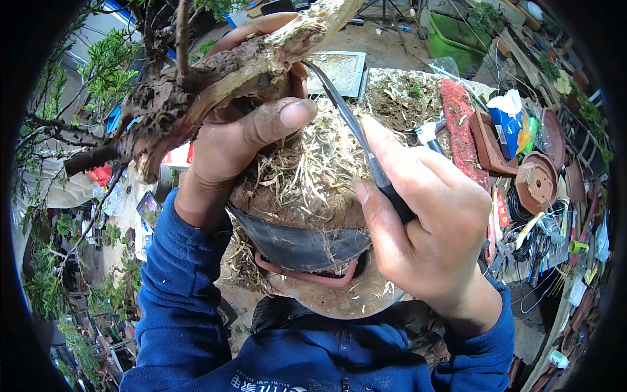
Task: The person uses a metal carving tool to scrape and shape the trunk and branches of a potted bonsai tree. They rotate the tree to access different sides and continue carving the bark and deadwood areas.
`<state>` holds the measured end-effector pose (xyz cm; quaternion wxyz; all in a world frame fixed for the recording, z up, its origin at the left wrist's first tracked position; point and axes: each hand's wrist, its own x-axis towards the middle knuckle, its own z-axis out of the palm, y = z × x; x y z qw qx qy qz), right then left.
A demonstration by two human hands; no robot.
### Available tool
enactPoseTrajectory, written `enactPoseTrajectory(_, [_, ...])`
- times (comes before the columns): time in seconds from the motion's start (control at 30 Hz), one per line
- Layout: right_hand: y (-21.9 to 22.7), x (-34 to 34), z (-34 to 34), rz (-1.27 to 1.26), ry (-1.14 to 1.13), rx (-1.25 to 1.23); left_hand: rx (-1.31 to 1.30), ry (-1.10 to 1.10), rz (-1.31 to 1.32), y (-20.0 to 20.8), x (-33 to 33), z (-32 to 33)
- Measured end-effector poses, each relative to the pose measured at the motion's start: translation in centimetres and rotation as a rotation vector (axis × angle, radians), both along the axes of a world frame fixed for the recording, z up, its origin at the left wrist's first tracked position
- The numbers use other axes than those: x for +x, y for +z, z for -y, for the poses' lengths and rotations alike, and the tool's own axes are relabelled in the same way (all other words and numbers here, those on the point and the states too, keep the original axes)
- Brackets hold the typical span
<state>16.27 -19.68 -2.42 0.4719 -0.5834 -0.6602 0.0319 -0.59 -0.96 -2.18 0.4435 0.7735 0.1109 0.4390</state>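
A thick, partly stripped juniper trunk (215, 98) slants across the upper left, its pale bare wood running up to the right. My left hand (245, 134) is wrapped round it from beneath, thumb on the near side. In my right hand (424, 215) is a slim carving tool with a dark handle (398, 202). Its curved metal shaft (339, 101) reaches up to the trunk, the tip at or close to the bare wood beside my left fingers. Below, a black pot (297, 242) holds soil covered with pale wood shavings (307, 170).
Green foliage (108, 59) spreads at the left. Under the pot is a round turntable (339, 297). A red mat strip (457, 114), brown plant pots (537, 183), a blue tissue pack (508, 130) and coiled cables lie to the right. A green bin (454, 42) stands behind.
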Motion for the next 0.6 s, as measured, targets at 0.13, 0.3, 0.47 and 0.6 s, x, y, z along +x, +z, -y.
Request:
enactPoseTrajectory(0.13, [-0.1,-0.2,-0.1,-0.023,0.036,0.014,0.029,-0.026,0.012,-0.1,0.2,-0.2])
enactPoseTrajectory(0.3, [-0.6,-0.2,-0.9,-0.002,0.048,0.096,0.035,0.092,0.022,-0.2,0.6,0.2])
enactPoseTrajectory(0.47, [-0.8,0.9,-1.5,0.067,0.113,0.091,0.045,0.136,0.055,-0.2,1.0,0.4])
enactPoseTrajectory(0.6, [-1.3,2.8,-3.1,0.080,0.241,0.187,0.082,0.174,0.034,-0.2,0.9,0.2])
